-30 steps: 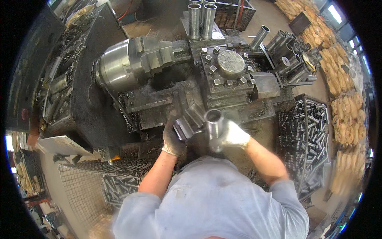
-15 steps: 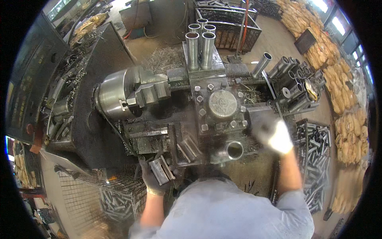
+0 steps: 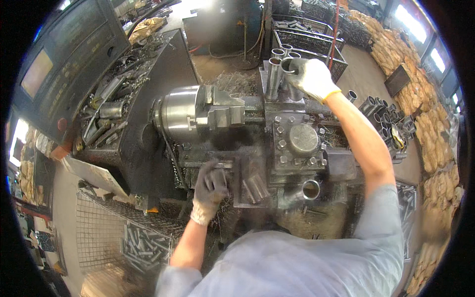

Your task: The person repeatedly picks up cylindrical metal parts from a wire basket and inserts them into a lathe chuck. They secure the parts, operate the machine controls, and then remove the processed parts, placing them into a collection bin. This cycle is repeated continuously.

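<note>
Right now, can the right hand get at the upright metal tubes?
Looks like yes: the right hand is right at the rim of one of the upright metal tubes, with nothing visibly blocking it.

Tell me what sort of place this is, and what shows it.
Most likely a metalworking shop: in view are a large steel chuck, upright metal tubes and a wire basket holding loose metal pieces.

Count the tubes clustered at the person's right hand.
5 tubes show: two in front, one touched by the right hand, and three behind them. Others may be hidden.
</note>
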`<state>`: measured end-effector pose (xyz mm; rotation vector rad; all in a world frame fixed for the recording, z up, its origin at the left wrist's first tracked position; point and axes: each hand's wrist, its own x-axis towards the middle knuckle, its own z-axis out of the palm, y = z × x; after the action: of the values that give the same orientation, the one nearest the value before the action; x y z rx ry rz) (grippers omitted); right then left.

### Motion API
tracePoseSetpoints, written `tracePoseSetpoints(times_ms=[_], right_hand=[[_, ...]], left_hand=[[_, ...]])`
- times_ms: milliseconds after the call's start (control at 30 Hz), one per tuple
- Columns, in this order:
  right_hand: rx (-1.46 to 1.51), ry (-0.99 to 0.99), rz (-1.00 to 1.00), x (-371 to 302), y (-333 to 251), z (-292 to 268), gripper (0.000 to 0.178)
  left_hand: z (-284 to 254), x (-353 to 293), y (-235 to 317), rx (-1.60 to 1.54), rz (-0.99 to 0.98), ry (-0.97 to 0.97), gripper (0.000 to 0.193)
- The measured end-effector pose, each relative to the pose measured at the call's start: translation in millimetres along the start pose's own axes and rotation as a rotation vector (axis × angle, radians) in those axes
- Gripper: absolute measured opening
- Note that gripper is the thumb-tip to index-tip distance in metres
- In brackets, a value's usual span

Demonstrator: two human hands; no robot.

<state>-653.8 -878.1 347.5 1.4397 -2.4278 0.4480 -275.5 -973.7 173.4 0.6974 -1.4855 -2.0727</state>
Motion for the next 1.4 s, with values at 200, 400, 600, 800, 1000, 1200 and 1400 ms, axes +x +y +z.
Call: tracePoseSetpoints(times_ms=[200,400,600,800,1000,1200,1400], right_hand=[[0.203,0.008,-0.403,-79.7,-150.7,-63.8,0.025],[0.343,-0.164,0.122,-216.0,-187.8,100.3,0.064],[0.292,-0.273,0.214,-265.4,-156.3,182.0,0.048],[1.012,-0.614,0.558,-212.2,-182.2,108.5,0.055],[1.258,-0.483,0.684,-196.4,-211.9,56.1,0.073],[0.253,0.051,-0.352,-96.3,-110.2,-19.0,0.071],[-0.428,-0.402,-0.283,13.8,-8.7,55.9,0.044]], left_hand=[[34.6,41.3,68.6,0.773,0.874,0.193,0.090],[-21.5,22.5,9.6,0.041,0.001,-0.024,0.061],[-74.6,15.1,-72.2,-0.591,-0.418,-0.007,0.056],[-35.6,9.4,-58.6,-0.663,-0.108,-0.101,0.070],[-23.0,43.4,12.4,-0.238,0.176,-0.384,0.098],[-32.9,194.3,82.6,1.821,1.155,0.206,0.117],[-16.8,200.2,115.5,2.150,0.715,-0.032,0.086]])
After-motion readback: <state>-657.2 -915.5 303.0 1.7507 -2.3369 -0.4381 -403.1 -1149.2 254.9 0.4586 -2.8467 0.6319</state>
